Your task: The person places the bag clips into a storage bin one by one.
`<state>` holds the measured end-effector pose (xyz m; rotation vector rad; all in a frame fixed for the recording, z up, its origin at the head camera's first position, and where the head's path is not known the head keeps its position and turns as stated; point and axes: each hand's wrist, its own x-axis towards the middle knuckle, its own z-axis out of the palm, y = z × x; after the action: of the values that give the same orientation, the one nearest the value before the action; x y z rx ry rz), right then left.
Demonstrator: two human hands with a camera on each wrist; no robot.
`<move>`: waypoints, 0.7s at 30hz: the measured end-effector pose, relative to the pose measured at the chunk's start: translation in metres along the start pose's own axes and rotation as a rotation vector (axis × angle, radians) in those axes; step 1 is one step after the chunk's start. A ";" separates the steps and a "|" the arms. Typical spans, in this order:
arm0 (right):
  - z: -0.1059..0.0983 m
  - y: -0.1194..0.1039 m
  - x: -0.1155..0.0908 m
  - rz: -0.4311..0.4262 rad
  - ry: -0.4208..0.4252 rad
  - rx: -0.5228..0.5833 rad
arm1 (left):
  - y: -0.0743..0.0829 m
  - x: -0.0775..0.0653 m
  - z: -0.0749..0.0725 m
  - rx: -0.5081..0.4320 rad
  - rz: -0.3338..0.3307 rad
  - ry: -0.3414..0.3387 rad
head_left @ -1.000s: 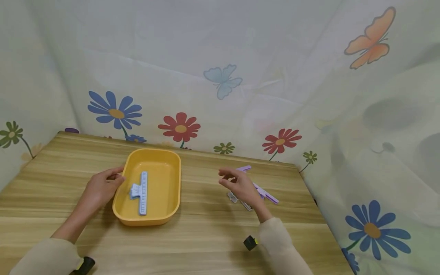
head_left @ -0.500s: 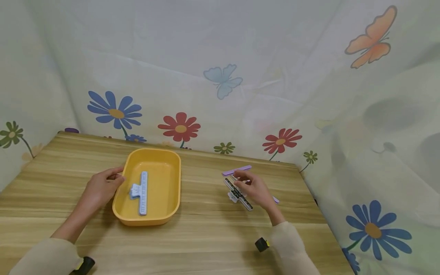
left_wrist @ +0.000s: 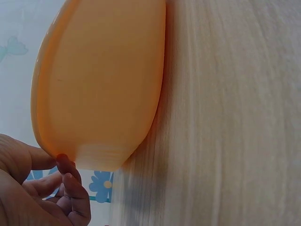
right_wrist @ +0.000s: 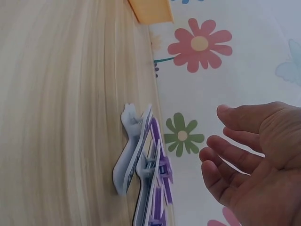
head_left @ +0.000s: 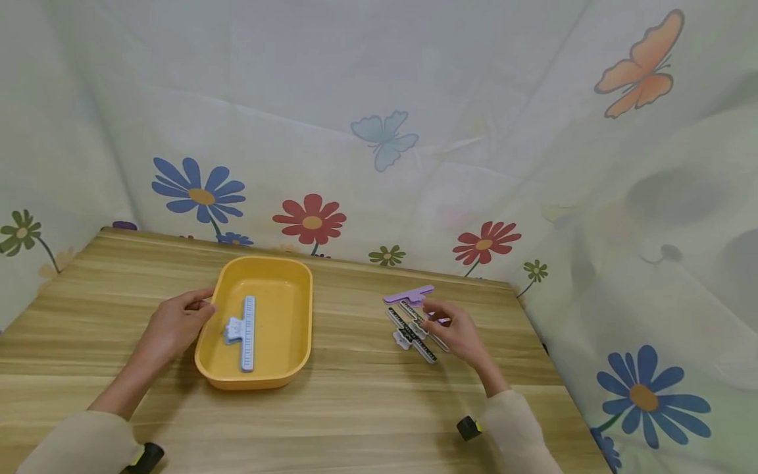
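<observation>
My left hand (head_left: 177, 327) pinches the left rim of a yellow plastic tray (head_left: 304, 316); in the left wrist view its fingertips are right at the rim. Inside the tray lies a light blue long-bar clip (head_left: 247, 332) with ruler marks. My right hand (head_left: 456, 329) hovers with relaxed fingers and nothing in them, over a group of clips on the table's right side. Nearest are a black-and-white ruler clip (head_left: 411, 334) and a second black-and-white clip (right_wrist: 149, 174) beside it. A purple clip (head_left: 408, 294) lies behind them; another purple clip (right_wrist: 159, 200) is mostly hidden by my right hand in the head view.
The wood-grain table (head_left: 331, 408) ends at a pale curtain (head_left: 284, 99) printed with flowers and butterflies, close behind the tray and clips. The curtain also closes in the left and right sides. Black wrist cameras sit under both sleeves.
My right hand has moved right and slightly down across the clips, uncovering the black-and-white ones and covering more of the right-hand purple one. Left hand and tray stay put.
</observation>
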<state>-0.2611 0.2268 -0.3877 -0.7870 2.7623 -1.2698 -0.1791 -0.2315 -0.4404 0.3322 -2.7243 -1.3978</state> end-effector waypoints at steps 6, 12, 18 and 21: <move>-0.007 0.008 -0.004 0.005 0.003 -0.035 | 0.000 0.000 0.001 -0.001 0.006 0.008; -0.013 0.017 -0.006 0.035 0.015 -0.026 | -0.001 0.000 0.001 -0.001 0.017 0.012; -0.011 0.045 -0.003 0.036 0.026 -0.032 | -0.001 0.000 0.000 -0.002 0.009 0.007; -0.009 0.055 -0.003 0.039 0.017 -0.056 | -0.001 0.000 0.000 0.002 0.006 0.006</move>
<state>-0.2848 0.2642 -0.4210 -0.7249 2.8237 -1.2037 -0.1792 -0.2320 -0.4413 0.3279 -2.7194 -1.3909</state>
